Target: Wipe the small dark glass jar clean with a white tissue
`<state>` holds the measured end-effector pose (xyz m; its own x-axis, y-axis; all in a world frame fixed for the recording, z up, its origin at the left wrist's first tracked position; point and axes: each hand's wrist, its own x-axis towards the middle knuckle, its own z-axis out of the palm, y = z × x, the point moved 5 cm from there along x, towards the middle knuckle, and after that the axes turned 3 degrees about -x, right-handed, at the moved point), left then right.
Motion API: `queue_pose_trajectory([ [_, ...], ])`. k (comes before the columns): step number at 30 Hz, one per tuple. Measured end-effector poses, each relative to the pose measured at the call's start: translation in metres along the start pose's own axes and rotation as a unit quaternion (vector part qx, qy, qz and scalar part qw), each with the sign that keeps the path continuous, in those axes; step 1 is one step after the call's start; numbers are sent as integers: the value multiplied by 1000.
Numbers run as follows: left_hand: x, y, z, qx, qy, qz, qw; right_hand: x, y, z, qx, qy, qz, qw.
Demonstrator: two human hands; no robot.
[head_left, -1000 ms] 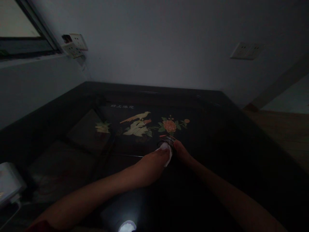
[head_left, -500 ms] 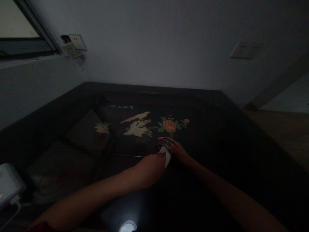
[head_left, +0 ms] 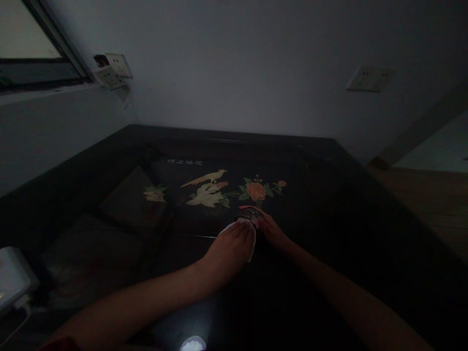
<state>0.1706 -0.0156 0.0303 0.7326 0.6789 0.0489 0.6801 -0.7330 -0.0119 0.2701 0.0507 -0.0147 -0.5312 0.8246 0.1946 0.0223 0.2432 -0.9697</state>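
Observation:
My left hand (head_left: 229, 249) presses a white tissue (head_left: 252, 252) against a dark, shiny, patterned object that looks like a small glass (head_left: 250, 213). The tissue spreads out under my fingers and hangs past them on the right. My right hand (head_left: 272, 232) is wrapped round the far and right side of the glass, its thumb near the tissue. Dim light and my fingers hide most of the glass. Both hands are over a dark panelled surface (head_left: 278, 287), just below an inlaid orange flower (head_left: 256, 191).
A pale inlaid bird (head_left: 212, 178) decorates the panel left of the flower. At the left edge is a white device (head_left: 14, 275) with a cable. A bright light reflection (head_left: 193, 343) shows at the bottom. Wall sockets (head_left: 371, 79) are on the wall behind.
My left hand has shifted slightly up, its fingers now flatter over the tissue, which has spread out on both sides. My right hand stays about the glass.

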Motion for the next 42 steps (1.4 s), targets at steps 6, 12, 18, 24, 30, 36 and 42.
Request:
queue_pose_trajectory([
  [6,-2,-6,-2,-185,-91,-27,978,-1,0,3,28,-21,25,999],
  [12,-1,-14,-9,-380,-122,-151,905,0,-1,1,40,-9,41,998],
  [18,-1,-16,-13,-403,-129,-176,889,0,-2,2,36,-17,43,998],
  [24,0,-10,7,-259,-90,-76,959,-1,0,3,31,-13,35,999],
  [30,-3,-3,12,-146,-99,2,984,-2,-1,5,13,-18,35,999],
  [36,-3,2,-1,-61,-72,23,995,-1,-2,5,10,-15,28,999],
  [42,-2,0,-1,38,-15,5,999,0,-3,4,4,-5,17,1000],
])
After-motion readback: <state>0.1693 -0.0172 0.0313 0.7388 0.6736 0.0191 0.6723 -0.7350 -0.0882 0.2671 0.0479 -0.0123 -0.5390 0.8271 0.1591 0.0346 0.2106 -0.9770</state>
